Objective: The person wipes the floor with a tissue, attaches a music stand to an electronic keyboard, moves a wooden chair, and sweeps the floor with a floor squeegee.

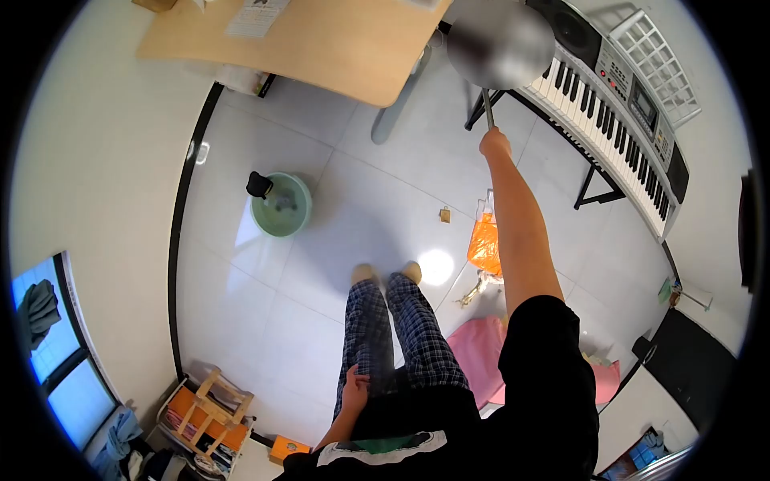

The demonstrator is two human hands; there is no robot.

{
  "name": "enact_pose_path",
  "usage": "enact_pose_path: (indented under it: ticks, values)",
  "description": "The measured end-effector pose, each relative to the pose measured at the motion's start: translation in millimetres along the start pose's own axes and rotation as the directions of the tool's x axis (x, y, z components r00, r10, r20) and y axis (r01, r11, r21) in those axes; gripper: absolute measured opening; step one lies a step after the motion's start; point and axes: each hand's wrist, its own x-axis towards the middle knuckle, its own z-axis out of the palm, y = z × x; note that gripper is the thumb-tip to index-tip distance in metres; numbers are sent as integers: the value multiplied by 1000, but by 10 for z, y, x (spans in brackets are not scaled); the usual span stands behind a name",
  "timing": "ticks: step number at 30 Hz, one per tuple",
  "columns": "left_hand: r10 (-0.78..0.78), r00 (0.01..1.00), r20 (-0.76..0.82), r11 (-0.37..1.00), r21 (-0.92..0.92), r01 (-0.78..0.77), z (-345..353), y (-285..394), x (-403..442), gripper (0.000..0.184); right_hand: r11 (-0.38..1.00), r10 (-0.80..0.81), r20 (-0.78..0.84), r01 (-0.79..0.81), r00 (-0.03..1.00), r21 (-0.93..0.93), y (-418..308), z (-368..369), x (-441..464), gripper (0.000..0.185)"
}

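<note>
My right arm reaches forward over the floor. My right hand (495, 143) is closed round the thin grey handle of a round, silvery metal pan (501, 44). The pan is held up close to the keyboard's left end and covers part of it in view; it is smeared by motion, so its exact kind is hard to make out. Low beside my thigh hangs my left hand (355, 390), holding nothing, its fingers loosely apart against the plaid trousers (365, 337).
An electronic keyboard (609, 120) stands on a black stand at the right. A wooden table (321, 48) is ahead. On the tiled floor are a green tub (281, 228) with a black item on its rim, an orange bag (484, 244) and a pink object (479, 353). A rack (204, 417) stands lower left.
</note>
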Motion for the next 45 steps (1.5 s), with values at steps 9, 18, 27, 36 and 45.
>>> enact_pose_path:
  ticks: [9, 18, 27, 36, 45]
  values:
    - [-37, 999, -23, 998, -54, 36, 55, -4, 38, 42, 992, -52, 122, 66, 991, -112, 291, 626, 151, 48]
    - [-32, 999, 29, 999, 18, 31, -50, 207, 100, 42, 973, -68, 275, 125, 959, -195, 1608, 1051, -956, 56]
    - [42, 995, 91, 996, 80, -49, -217, 234, 157, 43, 958, -94, 427, 198, 899, -206, 2302, 1177, -2261, 65]
    - [49, 996, 79, 998, -50, -45, -328, 116, 131, 45, 955, -75, 462, 197, 884, -222, 2725, 828, -3344, 60]
    - [47, 997, 54, 998, 37, -49, -386, 144, -29, 44, 958, -228, 303, 268, 925, -98, 2090, 697, -2646, 59]
